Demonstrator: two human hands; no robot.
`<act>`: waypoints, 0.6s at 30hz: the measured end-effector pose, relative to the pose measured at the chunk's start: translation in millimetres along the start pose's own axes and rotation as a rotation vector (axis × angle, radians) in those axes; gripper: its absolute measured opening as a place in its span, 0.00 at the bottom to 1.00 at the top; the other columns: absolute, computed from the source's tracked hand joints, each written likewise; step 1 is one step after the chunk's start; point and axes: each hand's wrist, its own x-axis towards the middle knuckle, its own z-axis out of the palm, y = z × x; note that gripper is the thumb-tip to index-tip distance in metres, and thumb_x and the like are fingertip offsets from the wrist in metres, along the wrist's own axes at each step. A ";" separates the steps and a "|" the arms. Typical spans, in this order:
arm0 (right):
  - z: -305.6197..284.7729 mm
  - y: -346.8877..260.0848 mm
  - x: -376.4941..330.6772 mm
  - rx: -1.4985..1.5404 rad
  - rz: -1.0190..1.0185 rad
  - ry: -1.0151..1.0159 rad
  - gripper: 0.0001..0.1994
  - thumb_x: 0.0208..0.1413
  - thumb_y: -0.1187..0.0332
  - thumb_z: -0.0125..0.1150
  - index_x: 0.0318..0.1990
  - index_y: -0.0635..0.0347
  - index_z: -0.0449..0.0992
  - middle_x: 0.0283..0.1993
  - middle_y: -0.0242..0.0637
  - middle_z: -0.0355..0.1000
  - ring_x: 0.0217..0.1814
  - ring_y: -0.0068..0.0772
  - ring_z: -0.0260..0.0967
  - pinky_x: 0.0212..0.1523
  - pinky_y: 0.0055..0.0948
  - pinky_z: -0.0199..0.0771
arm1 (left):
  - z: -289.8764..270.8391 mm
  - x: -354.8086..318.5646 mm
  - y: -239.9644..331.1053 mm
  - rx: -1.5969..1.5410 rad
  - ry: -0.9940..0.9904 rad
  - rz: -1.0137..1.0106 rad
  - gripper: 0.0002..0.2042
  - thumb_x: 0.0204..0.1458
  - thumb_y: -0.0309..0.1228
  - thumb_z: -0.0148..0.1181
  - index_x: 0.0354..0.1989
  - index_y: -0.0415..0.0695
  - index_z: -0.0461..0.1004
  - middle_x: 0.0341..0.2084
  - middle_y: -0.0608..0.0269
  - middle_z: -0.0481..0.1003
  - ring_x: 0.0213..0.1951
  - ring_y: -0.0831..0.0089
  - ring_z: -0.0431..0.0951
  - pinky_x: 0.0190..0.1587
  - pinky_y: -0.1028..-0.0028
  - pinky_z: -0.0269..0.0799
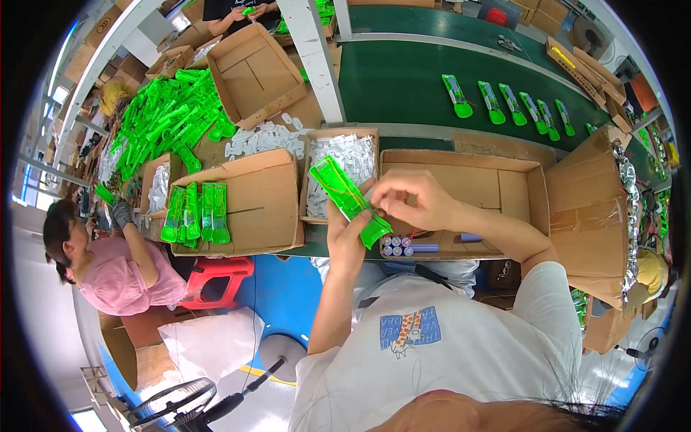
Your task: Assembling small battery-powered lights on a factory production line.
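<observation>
My left hand is closed round a bright green plastic casing, holding it tilted with its wider end toward me. Thin orange-red wires run along inside the casing. At its right edge, my right hand has its fingers curled and pinched together; whatever is between the fingertips is too small to make out. Below both hands, several purple cylindrical battery cells lie in the near left corner of a shallow cardboard box.
A cardboard box on my left holds several green casings. White plastic pieces fill a smaller box, with a green heap beyond. Filled casings line the green conveyor. A person in pink sits left; another stands at the back.
</observation>
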 end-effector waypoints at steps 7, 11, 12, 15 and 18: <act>8.9 3.9 5.1 0.005 0.025 0.130 0.06 0.58 0.72 0.57 0.40 0.62 0.75 0.35 0.31 0.71 0.30 0.18 0.68 0.24 0.19 0.64 | -17.7 -8.9 -13.8 0.274 -0.207 0.168 0.28 0.53 0.13 0.47 0.60 0.44 0.46 0.45 0.52 0.67 0.41 0.66 0.74 0.44 0.69 0.74; 11.5 -6.6 -2.4 -0.113 -0.097 0.099 0.05 0.52 0.73 0.63 0.37 0.62 0.78 0.29 0.32 0.71 0.22 0.19 0.64 0.20 0.21 0.63 | -14.4 -15.5 -17.3 0.457 -0.159 0.229 0.29 0.53 0.12 0.47 0.61 0.43 0.45 0.45 0.54 0.64 0.43 0.69 0.71 0.46 0.71 0.70; 14.0 -7.2 -4.2 -0.180 -0.113 0.095 0.06 0.51 0.72 0.65 0.36 0.61 0.78 0.28 0.31 0.70 0.21 0.19 0.64 0.20 0.21 0.62 | -13.8 -15.5 -16.0 0.458 -0.161 0.226 0.29 0.53 0.12 0.47 0.61 0.43 0.45 0.45 0.54 0.64 0.43 0.69 0.71 0.46 0.71 0.70; 21.4 -11.3 -6.7 -0.244 -0.128 0.121 0.08 0.47 0.71 0.69 0.35 0.61 0.79 0.24 0.30 0.68 0.20 0.19 0.64 0.19 0.22 0.61 | -14.8 -14.6 -13.1 0.775 -0.208 0.244 0.30 0.54 0.14 0.49 0.63 0.41 0.46 0.48 0.53 0.62 0.51 0.66 0.65 0.52 0.71 0.64; 21.3 -11.7 -8.2 -0.242 -0.117 0.215 0.07 0.47 0.72 0.69 0.33 0.62 0.78 0.23 0.31 0.68 0.19 0.17 0.63 0.19 0.21 0.60 | -6.2 -15.8 -9.9 0.981 -0.211 0.349 0.29 0.53 0.14 0.50 0.63 0.40 0.47 0.48 0.53 0.61 0.51 0.64 0.66 0.54 0.71 0.63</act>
